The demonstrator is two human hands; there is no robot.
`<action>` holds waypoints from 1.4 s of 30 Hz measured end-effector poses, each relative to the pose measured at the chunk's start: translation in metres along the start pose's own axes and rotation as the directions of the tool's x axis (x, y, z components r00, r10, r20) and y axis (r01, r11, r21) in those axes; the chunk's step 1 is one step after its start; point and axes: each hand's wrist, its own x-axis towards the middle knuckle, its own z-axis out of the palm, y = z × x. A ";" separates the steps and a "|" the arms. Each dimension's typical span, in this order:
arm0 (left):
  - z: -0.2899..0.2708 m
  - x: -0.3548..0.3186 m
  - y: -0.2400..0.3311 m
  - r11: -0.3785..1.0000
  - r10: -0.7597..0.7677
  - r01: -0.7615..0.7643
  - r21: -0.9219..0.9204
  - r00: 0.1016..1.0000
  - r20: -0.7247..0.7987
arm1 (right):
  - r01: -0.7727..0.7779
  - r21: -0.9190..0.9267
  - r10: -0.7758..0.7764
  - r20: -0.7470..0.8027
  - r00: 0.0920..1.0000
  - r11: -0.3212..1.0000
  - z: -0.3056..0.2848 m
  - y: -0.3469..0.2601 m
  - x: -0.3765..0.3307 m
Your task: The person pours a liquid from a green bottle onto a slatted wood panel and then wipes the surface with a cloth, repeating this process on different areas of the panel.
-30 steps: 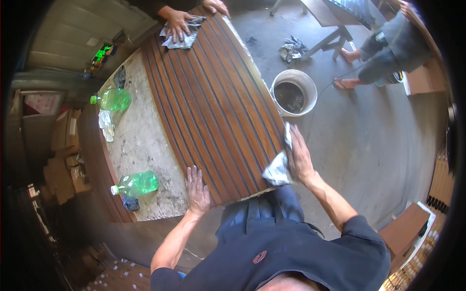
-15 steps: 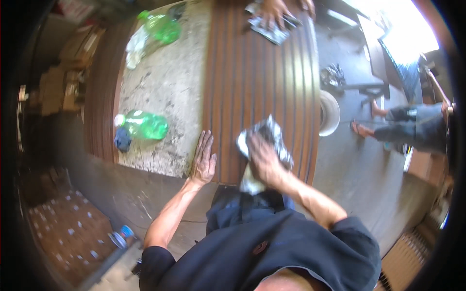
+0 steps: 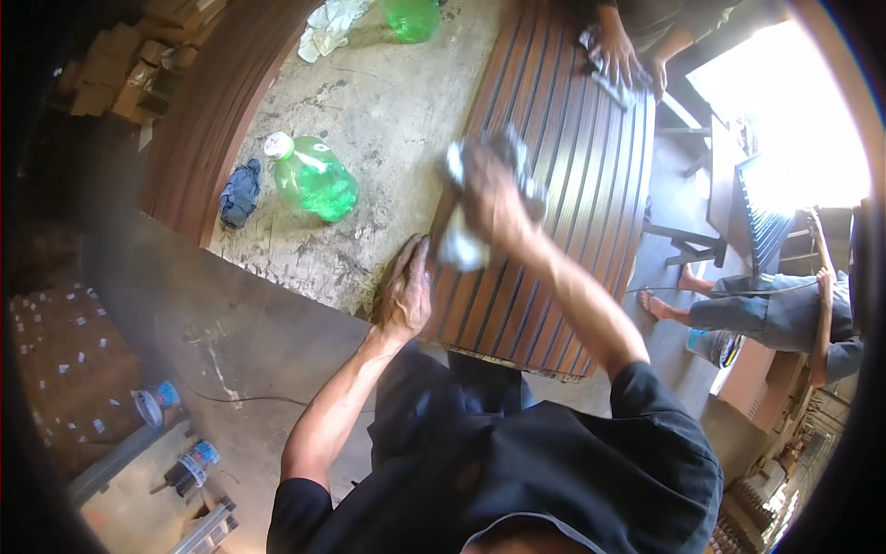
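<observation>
A brown slatted panel (image 3: 532, 309) with dark grooves lies on the paint-stained worktable (image 3: 397, 120). My left hand (image 3: 404, 294) rests along the panel's near left edge, fingers stretched out and close together, holding nothing. My right hand (image 3: 494, 198) presses a crumpled whitish-grey rag (image 3: 461, 247) onto the slats near the panel's left edge; motion blurs both. To the left stands a clear bottle of green liquid (image 3: 317, 180) with a white cap, beside a dark blue crumpled cloth (image 3: 240, 192).
At the panel's far end, a co-worker's hand (image 3: 616, 55) presses another rag (image 3: 616, 90). A second green bottle (image 3: 412, 18) and a white crumpled cloth (image 3: 329, 28) lie farther back. Brown boards (image 3: 198, 129) line the left side. Another person (image 3: 775, 309) stands at right, near a bucket (image 3: 712, 345).
My right hand and the rag have moved away from me along the panel. My left hand stays at the panel's edge. The whole view has turned and shifted.
</observation>
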 end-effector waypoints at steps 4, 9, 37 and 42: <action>0.001 0.003 0.008 0.999 0.041 -0.041 0.000 0.996 -0.078 | -0.085 0.170 0.036 0.275 0.961 0.982 -0.041 -0.089 -0.059; -0.007 0.001 0.008 1.000 -0.007 0.008 -0.013 1.000 0.031 | -0.083 -0.069 0.090 0.120 0.989 0.994 -0.013 0.034 0.062; -0.007 0.001 0.006 0.998 -0.057 0.058 -0.018 0.997 0.056 | -0.118 -0.083 0.127 0.105 0.986 0.989 -0.014 -0.034 0.026; 0.004 0.017 0.012 0.991 -0.029 0.022 -0.132 0.999 -0.046 | -0.329 -0.204 0.330 -0.031 0.943 0.922 -0.003 0.112 0.100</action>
